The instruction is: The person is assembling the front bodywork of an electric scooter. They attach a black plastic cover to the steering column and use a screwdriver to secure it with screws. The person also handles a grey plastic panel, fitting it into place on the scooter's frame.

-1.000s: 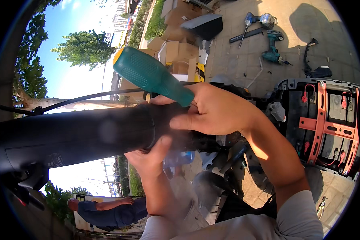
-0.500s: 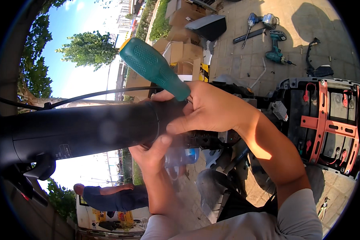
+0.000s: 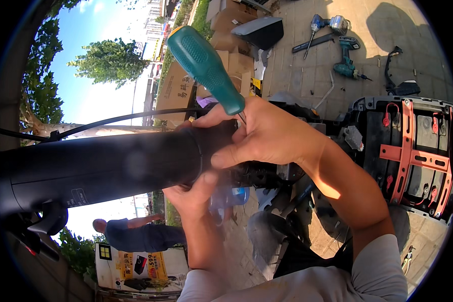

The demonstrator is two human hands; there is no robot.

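Note:
A thick black column-shaped cover (image 3: 105, 163) runs in from the left, with a seam near its right end. My right hand (image 3: 259, 133) is at that end, thumb pressed on the cover and fingers reaching over the far side. A screwdriver (image 3: 206, 68) with a green handle is tucked in this hand, handle up and tilted left; most of its shaft is hidden. Below, my left hand (image 3: 194, 191) grips the cover's near edge, thumb showing and fingers hidden behind it. A black cable (image 3: 131, 116) arches along the cover's far side.
At right, batteries sit in an open bay under a red metal bracket (image 3: 405, 151). On the paving lie a blue power tool (image 3: 319, 25), a green drill (image 3: 345, 63) and pliers (image 3: 407, 261). Cardboard boxes (image 3: 176, 90) stand beyond. A person (image 3: 141, 236) stands at lower left.
The screwdriver's handle has swung up and to the right, and its shaft now shows slightly. Both hands stay at almost the same place on the cover. The background person's arm has shifted.

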